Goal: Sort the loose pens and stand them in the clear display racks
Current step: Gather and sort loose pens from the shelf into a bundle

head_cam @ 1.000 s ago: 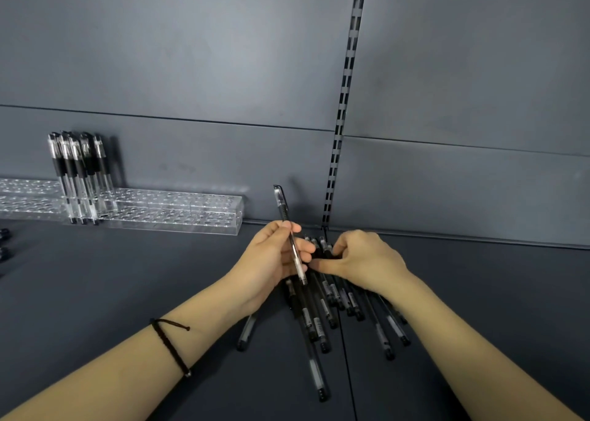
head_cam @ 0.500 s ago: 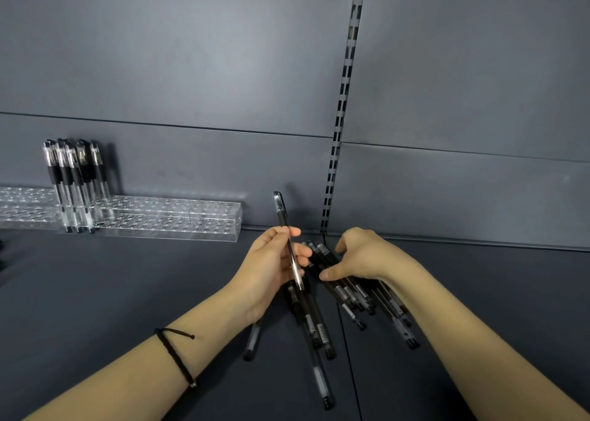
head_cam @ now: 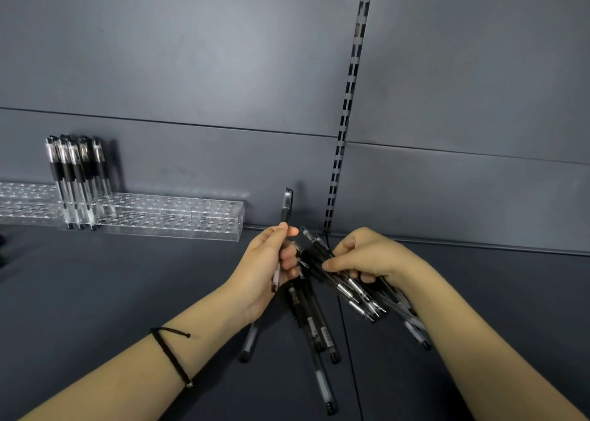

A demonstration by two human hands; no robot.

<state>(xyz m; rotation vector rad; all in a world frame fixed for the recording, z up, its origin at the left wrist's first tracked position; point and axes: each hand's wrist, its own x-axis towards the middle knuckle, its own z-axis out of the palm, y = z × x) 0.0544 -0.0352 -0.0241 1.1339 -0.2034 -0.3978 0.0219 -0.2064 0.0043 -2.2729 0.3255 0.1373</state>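
Evidently sorting, the left hand pinched one pen upright in curled fingers, likely ready for the rack well off to its left, while the right hand clamped a gathered bundle above loose pens on the shelf.

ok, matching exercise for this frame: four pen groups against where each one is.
1 single pen
2 pen bundle
3 far-left pens
4 loose pens

A standing in the clear rack
B lying on the shelf
C gripped by the right hand
D held by the left hand

Pairs: 1-D, 2-C, 3-A, 4-B
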